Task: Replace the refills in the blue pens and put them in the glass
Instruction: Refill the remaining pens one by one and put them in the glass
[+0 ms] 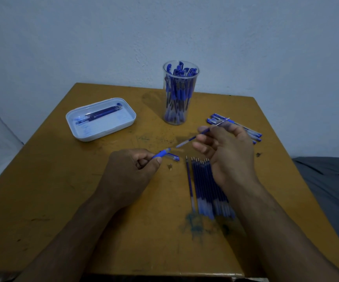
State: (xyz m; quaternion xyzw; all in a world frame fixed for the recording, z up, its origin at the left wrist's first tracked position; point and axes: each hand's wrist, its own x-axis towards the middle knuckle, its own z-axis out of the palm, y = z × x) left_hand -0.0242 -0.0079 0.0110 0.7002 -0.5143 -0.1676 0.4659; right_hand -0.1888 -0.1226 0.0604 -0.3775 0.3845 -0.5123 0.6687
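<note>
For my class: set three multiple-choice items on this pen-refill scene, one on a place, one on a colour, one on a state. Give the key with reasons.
1. Where does the glass stand?
A. far side of the table
B. in the tray
C. on the floor

2. What colour is the tray?
A. red
B. white
C. black

3. What is the right hand doing?
A. lying flat
B. holding a refill
C. lifting the glass

Key: 1 A, it stands near the wall; 2 B, its rim is white; 3 B, fingers pinch the thin refill.
</note>
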